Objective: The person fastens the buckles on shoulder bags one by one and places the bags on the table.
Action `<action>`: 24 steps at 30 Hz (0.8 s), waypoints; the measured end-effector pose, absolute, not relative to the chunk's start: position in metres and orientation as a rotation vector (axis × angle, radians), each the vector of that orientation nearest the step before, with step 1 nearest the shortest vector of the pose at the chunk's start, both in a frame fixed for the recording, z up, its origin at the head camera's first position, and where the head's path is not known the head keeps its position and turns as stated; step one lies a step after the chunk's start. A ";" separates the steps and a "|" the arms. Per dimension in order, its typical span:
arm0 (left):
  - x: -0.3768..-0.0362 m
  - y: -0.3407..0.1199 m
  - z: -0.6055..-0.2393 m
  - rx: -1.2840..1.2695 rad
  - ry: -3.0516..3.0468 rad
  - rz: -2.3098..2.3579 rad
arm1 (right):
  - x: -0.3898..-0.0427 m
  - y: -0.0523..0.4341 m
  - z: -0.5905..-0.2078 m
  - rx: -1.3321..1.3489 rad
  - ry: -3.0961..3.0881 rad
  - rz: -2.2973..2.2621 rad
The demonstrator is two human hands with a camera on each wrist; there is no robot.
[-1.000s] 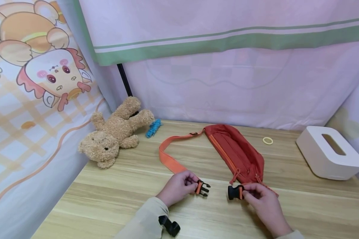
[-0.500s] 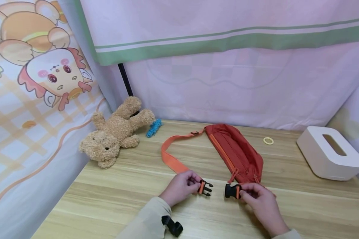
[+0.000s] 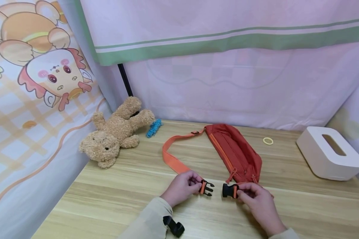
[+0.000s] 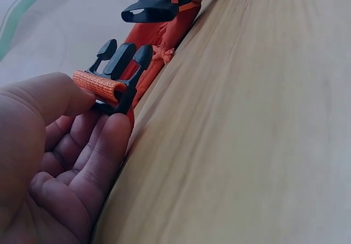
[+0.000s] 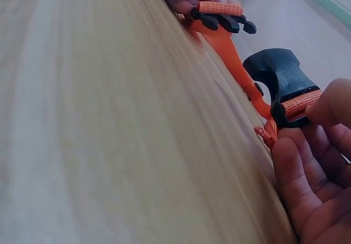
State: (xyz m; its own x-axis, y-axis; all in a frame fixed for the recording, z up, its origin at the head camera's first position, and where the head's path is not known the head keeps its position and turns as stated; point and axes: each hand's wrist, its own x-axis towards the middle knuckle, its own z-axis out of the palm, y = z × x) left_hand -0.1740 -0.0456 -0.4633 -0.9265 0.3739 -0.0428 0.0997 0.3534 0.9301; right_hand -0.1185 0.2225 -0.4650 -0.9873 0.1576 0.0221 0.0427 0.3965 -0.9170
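Space separates the pronged half from the socket half, both held on the near side of the red bag, which lies on the wooden table. We see the left hand pinching the first at its strap end, the right hand pinching the second likewise. From here, we judge, a slight turn of either wrist could set an outer prong against the socket half's rim instead of its opening; a loose pinch could let a half roll; a tug on the orange strap might drag the bag askew. We cannot make out the socket half's inside, nor how the webbing runs behind the right hand. Each wrist view cuts off the opposite hand at its top edge.
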 end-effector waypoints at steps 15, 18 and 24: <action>-0.175 -0.041 -0.463 0.397 2.317 1.640 | -0.119 0.215 -0.464 -0.163 -2.513 1.678; -0.175 -0.040 -0.464 0.399 2.320 1.642 | -0.120 0.213 -0.464 -0.175 -2.507 1.695; -0.174 -0.038 -0.464 0.433 2.326 1.651 | -0.119 0.211 -0.464 -0.166 -2.507 1.713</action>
